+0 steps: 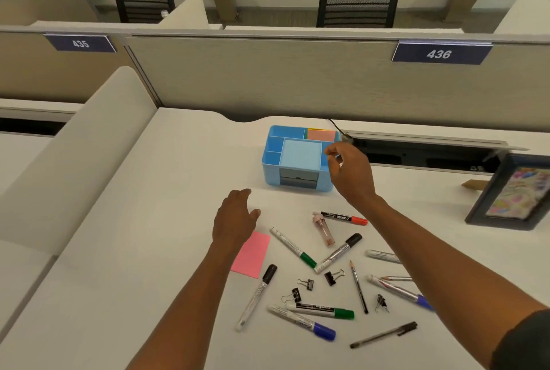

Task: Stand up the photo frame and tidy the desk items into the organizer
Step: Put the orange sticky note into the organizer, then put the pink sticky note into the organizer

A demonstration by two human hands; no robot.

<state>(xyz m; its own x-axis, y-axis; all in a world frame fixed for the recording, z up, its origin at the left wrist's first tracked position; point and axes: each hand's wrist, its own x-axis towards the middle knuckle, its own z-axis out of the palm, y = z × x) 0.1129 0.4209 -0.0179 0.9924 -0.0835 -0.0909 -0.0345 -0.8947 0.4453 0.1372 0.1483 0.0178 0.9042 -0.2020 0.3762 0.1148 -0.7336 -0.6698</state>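
Note:
The blue desk organizer (272, 158) stands at the back of the white desk (154, 221), with pink notes in its rear compartment. My right hand (349, 170) hovers over its right side, fingers curled in a pinch; a small pale glint shows at the fingertips, too small to identify. My left hand (235, 218) is low over the desk in front of the organizer, holding nothing, beside a pink sticky note (251, 255). Several markers, such as a red-capped one (342, 217), binder clips (333, 276), pencils, a black pen (384, 334) and a pink tube (324, 231) lie scattered. The dark photo frame (512, 191) stands upright at the right.
A grey partition (268, 78) with number plates 435 and 436 runs behind the desk. A cable slot (416, 149) opens at the back right. A cream side divider (74, 155) borders the desk on the left. Black chairs and potted plants stand beyond.

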